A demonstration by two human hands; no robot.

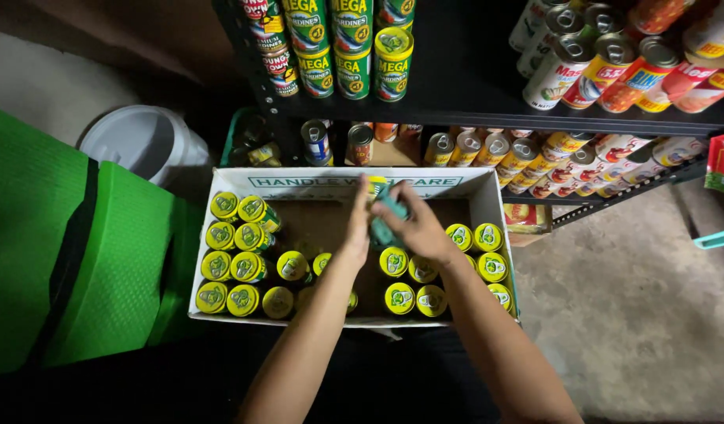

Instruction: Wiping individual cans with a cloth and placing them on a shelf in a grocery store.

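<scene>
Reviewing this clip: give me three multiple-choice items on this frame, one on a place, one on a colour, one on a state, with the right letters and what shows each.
1. Where do the loose yellow-lidded cans stand?
A. On the floor beside the bucket
B. In the open cardboard box
C. On the top shelf

2. What colour is the can held between the hands?
A. Teal-green
B. Red
C. White

3. How do the left hand and the right hand stand?
A. Both flat on the floor
B. One holds a shelf post
C. Both closed around the one can, above the box

Answers:
1. B, since the lids show in rows inside the box walls.
2. A, since a teal-green side shows between the fingers.
3. C, since both hands meet on the can over the middle of the box.
</scene>
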